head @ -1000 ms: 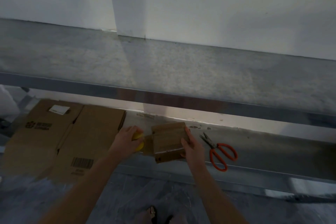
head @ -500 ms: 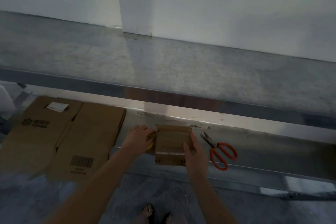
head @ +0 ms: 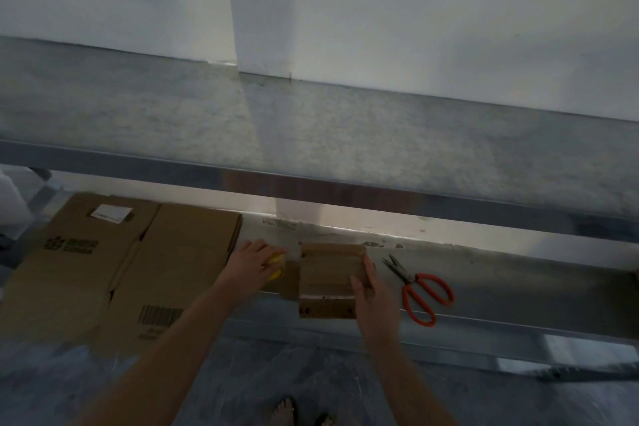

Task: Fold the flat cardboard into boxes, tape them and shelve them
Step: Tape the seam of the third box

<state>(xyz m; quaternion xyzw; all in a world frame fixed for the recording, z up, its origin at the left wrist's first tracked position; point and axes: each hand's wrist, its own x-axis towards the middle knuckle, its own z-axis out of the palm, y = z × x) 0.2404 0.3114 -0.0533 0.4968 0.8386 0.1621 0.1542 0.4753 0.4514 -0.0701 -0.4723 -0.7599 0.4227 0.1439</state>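
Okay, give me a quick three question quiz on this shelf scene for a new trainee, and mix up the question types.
1. True or false: the scissors lie to the right of the small cardboard box.
2. Multiple choice: what does the left hand grip? A) a yellow object B) the scissors C) a white label
3. Fill in: the flat cardboard lies to the ___ of the left hand.

Key: 1 true; 2 A; 3 left.
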